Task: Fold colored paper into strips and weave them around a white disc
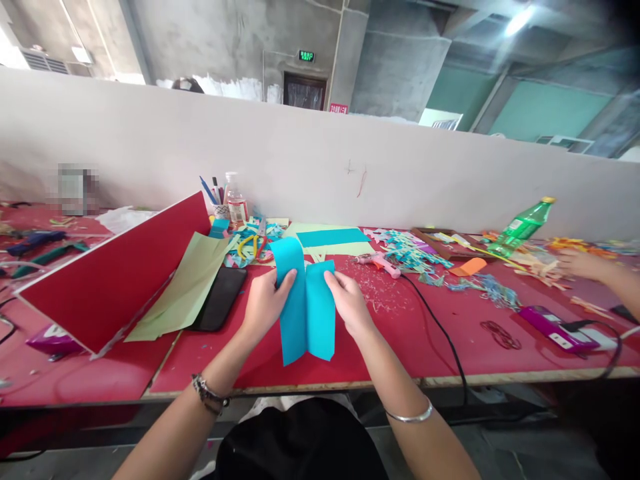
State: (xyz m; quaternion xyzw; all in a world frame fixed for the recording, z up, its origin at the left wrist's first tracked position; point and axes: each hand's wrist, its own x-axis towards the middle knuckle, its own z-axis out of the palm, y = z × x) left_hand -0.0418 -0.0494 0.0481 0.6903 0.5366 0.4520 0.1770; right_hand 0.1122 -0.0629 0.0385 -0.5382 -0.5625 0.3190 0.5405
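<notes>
In the head view I hold up a sheet of blue paper (320, 320) with a crease down its middle, over the red table. My left hand (267, 297) pinches its left side, thumb in front; the upper left part curls over at the top. On the right edge, my right hand (349, 300) grips the paper between thumb and fingers. Both hands are closed on it, and the fingers behind the sheet are hidden. Behind it lie another blue paper strip (333, 237) on pale green paper, yellow-handled scissors (247, 248), and a pink glue gun (384, 264).
A red board (125, 280) stands at left beside pale green sheets (175, 290) and a black phone (220, 300). At right are paper scraps (407, 248), a green bottle (525, 227), a purple power strip (555, 330), a black cord (435, 317) and another person's hand (583, 263).
</notes>
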